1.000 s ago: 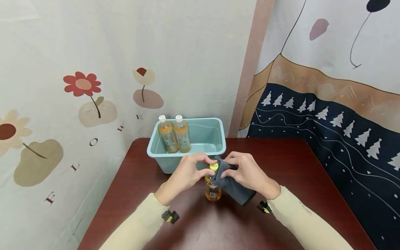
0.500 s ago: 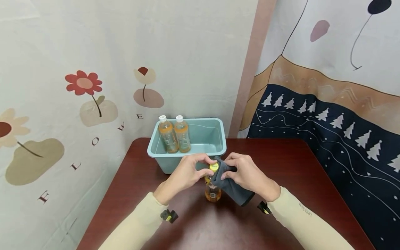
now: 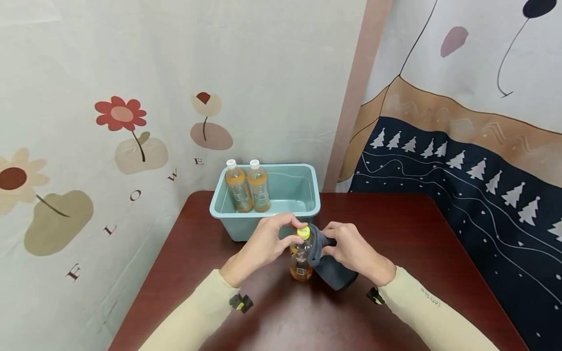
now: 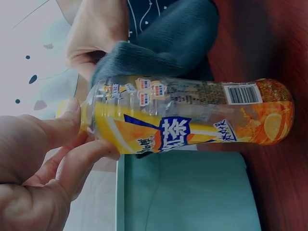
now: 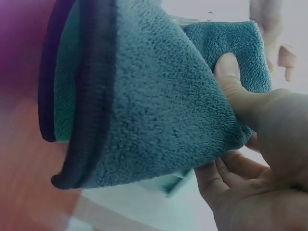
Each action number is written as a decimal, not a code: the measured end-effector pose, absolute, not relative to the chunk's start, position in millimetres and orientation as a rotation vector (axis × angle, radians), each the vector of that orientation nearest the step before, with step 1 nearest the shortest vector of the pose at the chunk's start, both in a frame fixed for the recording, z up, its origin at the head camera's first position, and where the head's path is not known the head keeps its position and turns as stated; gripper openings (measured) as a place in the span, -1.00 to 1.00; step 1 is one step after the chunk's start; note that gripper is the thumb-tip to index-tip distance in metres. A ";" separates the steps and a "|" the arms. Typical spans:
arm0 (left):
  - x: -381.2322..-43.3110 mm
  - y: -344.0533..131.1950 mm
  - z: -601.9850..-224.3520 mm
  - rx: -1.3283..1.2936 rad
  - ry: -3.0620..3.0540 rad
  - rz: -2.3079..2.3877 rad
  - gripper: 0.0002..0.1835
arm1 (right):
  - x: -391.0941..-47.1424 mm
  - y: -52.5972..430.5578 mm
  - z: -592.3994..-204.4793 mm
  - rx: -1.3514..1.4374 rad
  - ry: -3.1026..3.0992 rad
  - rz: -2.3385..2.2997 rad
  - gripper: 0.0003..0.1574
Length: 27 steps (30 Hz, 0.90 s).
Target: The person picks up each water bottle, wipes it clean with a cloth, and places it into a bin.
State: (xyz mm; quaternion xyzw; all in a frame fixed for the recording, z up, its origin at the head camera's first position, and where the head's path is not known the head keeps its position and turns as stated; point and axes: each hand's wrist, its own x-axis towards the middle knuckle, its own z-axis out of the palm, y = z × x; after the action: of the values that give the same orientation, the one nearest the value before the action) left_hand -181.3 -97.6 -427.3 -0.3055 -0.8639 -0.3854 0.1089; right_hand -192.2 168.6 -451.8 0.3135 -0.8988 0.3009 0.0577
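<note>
A bottle of tea [image 3: 301,261] with a yellow cap stands upright on the table, in front of the bin. My left hand [image 3: 269,239] pinches its cap between thumb and fingers. In the left wrist view the bottle [image 4: 192,115] shows a yellow and orange label and a barcode. On the bottle's right side, my right hand [image 3: 349,246] grips a folded dark grey cloth [image 3: 333,273] that lies against the shoulder. In the right wrist view the fuzzy cloth [image 5: 159,106] with a dark hem is held by thumb and fingers and hides most of the bottle.
Behind the hands stands a light blue plastic bin [image 3: 265,216]. Two amber bottles with white caps, one a bottle [image 3: 239,192] and the other a bottle [image 3: 259,191], lean in its left half. The dark red table [image 3: 395,214] ends at printed curtains.
My right hand has drawn slightly right with the cloth, so more of the bottle's neck and shoulder shows. The left hand stays on the cap. The view has shifted a little.
</note>
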 end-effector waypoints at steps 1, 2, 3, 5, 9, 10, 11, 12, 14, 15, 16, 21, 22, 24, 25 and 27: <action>-181.2 -97.5 -427.7 -0.903 -2.529 -1.129 -0.67 | -193.2 168.7 -456.4 0.950 -2.721 0.920 -0.67; -181.0 -97.4 -428.3 -0.906 -2.518 -1.125 -0.67 | -194.1 168.7 -461.1 0.952 -2.721 0.923 -0.69; -180.9 -97.2 -428.6 -0.910 -2.508 -1.122 -0.68 | -195.2 168.7 -466.2 0.955 -2.722 0.926 -0.70; -180.7 -96.8 -428.9 -0.914 -2.495 -1.118 -0.68 | -197.0 168.4 -476.7 0.962 -2.734 0.936 -0.71; -180.4 -96.3 -429.7 -0.910 -2.494 -1.114 -0.69 | -201.0 166.1 -496.7 0.974 -2.791 0.943 -0.69; -180.5 -96.3 -430.0 -0.909 -2.498 -1.113 -0.69 | -201.9 165.1 -500.9 0.978 -2.807 0.939 -0.69; -180.6 -96.3 -430.4 -0.908 -2.501 -1.113 -0.69 | -202.9 164.1 -504.7 0.980 -2.823 0.931 -0.69; -180.8 -96.4 -431.0 -0.909 -2.501 -1.113 -0.70 | -204.0 163.1 -508.1 0.984 -2.837 0.927 -0.69; -181.5 -96.2 -431.9 -0.909 -2.497 -1.118 -0.70 | -205.8 161.6 -514.0 0.991 -2.856 0.916 -0.70; -182.0 -96.4 -432.4 -0.908 -2.495 -1.121 -0.70 | -206.7 160.9 -516.5 0.997 -2.863 0.910 -0.72; -182.5 -96.5 -432.8 -0.907 -2.492 -1.124 -0.70 | -207.6 160.5 -519.1 1.005 -2.870 0.908 -0.73; -182.7 -96.9 -433.0 -0.894 -2.485 -1.142 -0.69 | -211.1 160.1 -533.7 1.039 -2.899 0.893 -0.77; -182.5 -96.6 -433.1 -0.893 -2.481 -1.144 -0.69 | -211.6 160.0 -535.9 1.038 -2.907 0.894 -0.78; -182.6 -95.8 -433.4 -0.891 -2.466 -1.143 -0.67 | -212.2 159.9 -539.3 1.030 -2.914 0.891 -0.78; -182.7 -95.6 -433.5 -0.887 -2.463 -1.141 -0.67 | -212.4 160.0 -540.1 1.023 -2.915 0.900 -0.79; -182.9 -95.1 -433.8 -0.882 -2.457 -1.141 -0.66 | -212.4 160.4 -541.3 1.002 -2.902 0.932 -0.79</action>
State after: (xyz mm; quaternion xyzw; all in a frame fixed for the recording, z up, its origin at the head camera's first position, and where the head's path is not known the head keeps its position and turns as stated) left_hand -182.9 -95.1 -433.8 -0.3062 -0.8531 -0.3964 0.1458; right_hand -212.4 160.4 -541.3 0.3121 -0.9040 0.2903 -0.0337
